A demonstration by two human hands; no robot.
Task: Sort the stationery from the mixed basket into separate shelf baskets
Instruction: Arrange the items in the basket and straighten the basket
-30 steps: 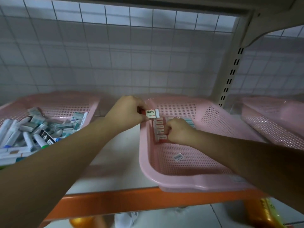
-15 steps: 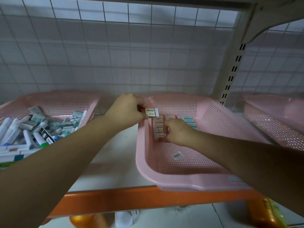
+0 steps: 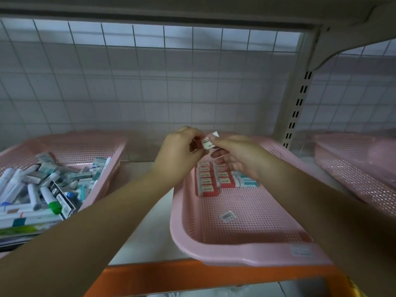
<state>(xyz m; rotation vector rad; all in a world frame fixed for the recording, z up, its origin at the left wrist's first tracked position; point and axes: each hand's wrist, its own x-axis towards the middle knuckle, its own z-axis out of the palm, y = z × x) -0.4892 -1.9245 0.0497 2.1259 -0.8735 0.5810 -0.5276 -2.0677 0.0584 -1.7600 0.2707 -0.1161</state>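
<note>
Above the back left corner of the middle basket, both hands meet on one small red-and-white eraser. The left hand curls its fingers round the eraser's red end, and the right hand pinches the white end between thumb and forefinger, its other fingers loose. Rows of erasers lie inside the basket below the hands. The mixed basket stands to its left.
</note>
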